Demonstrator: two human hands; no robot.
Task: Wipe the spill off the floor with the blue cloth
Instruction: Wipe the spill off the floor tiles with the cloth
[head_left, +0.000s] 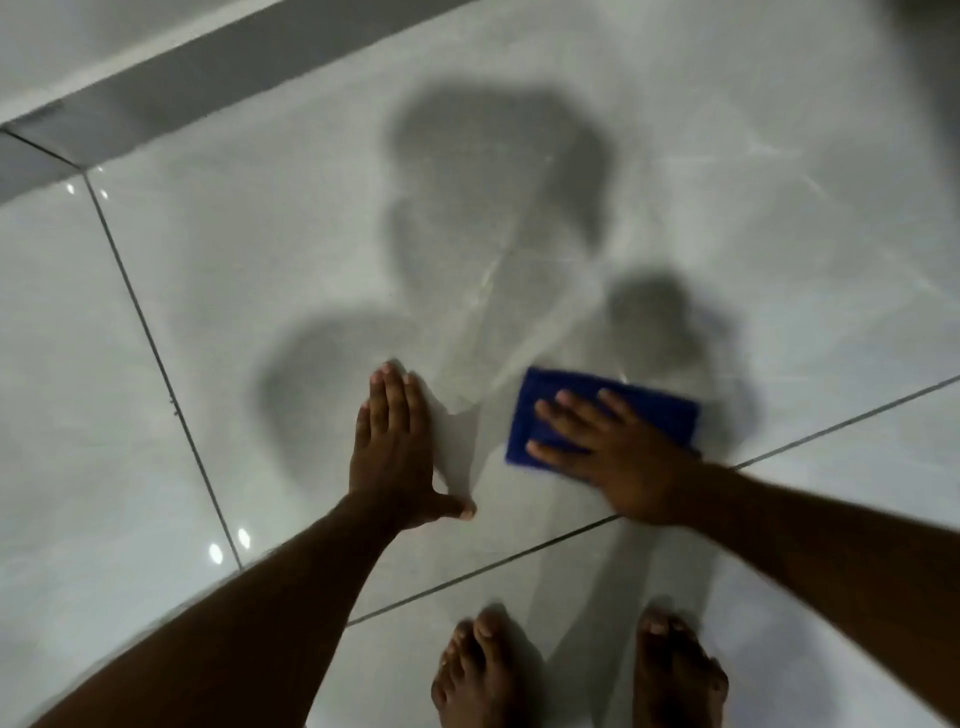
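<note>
At centre right of the frame, the right hand (618, 457) presses splayed, flat fingers (571, 410) atop the blue cloth (649, 410) on the tiled floor (208, 291); the left hand (395, 447) rests flat, empty, beside it.

- Floor (218, 291): large glossy pale grey tiles with faint marble veining, blurred.
- Dark grout lines (156, 353) cross it, one running near-far on the left, one slanting across the near right.
- Grey skirting strip (171, 88) runs along the far left, white wall above it.
- Small bright light reflections (215, 553) near left; soft dark shadows mid-floor.
</note>
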